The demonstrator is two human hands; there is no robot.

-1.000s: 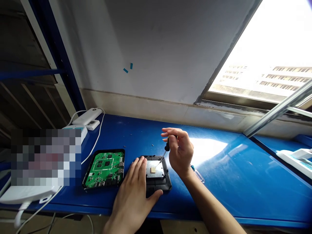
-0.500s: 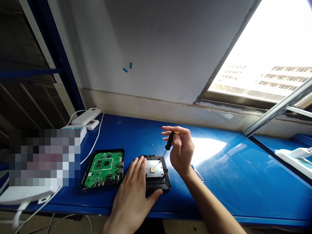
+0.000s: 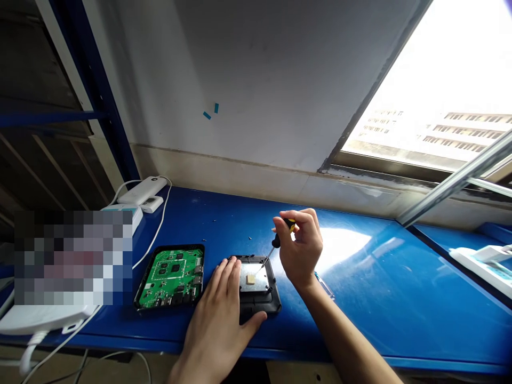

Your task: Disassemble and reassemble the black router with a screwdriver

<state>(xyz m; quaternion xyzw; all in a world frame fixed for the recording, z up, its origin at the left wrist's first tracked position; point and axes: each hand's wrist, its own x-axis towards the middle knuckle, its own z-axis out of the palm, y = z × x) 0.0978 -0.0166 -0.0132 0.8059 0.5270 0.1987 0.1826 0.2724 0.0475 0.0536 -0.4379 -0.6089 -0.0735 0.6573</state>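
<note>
A black plastic cover (image 3: 273, 298) lies on the blue table, with a silvery metal plate (image 3: 260, 269) and a small beige square pad (image 3: 250, 279) on it. My left hand (image 3: 224, 306) rests on the cover's left part, fingers stretched out and thumb at its lower edge. A black and yellow screwdriver (image 3: 276, 241) is held in my right hand (image 3: 302, 250), its shaft slanting down to the upper part of the plate. Left of the cover is a black housing (image 3: 137, 298) holding a green circuit board (image 3: 166, 282).
Tiny screws (image 3: 250, 238) lie behind the cover. A small clear-and-blue object (image 3: 325, 285) sits beside my right wrist. White devices and a cable (image 3: 159, 229) occupy the left side; another white device (image 3: 482, 266) is far right. A wall (image 3: 240, 170) rises behind the table (image 3: 400, 298).
The fingers of my right hand have shifted and curled around the screwdriver's handle, and the hand has moved slightly right. My left hand and the cover look unmoved.
</note>
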